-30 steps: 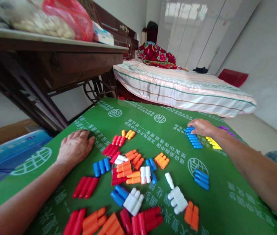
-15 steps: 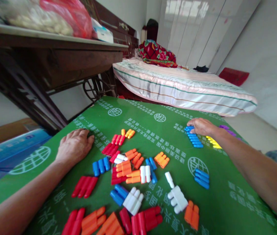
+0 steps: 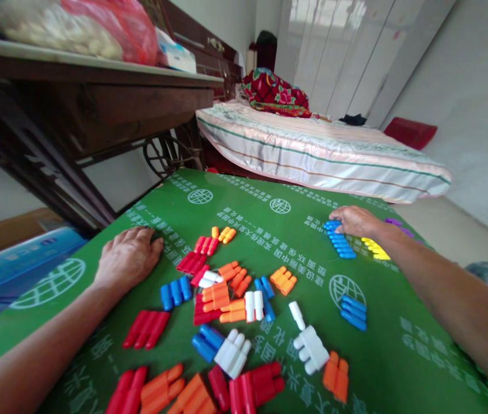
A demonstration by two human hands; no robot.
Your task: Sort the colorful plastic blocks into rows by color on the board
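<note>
At two o'clock on the green table (image 3: 244, 202), the right hand (image 3: 354, 221) touches the blue block row (image 3: 343, 246), grip too hidden to tell; at ten, the left hand (image 3: 127, 256) lies loosely flat. A sideways nudge could skew that row.

Single head cam, wide, facing forward and down; green tabletop (image 3: 384, 313) close, filling lower frame, left hand (image 3: 127, 256) mid-left, right hand (image 3: 358, 221) mid-right, bed (image 3: 313, 150) farther, upper right.
</note>
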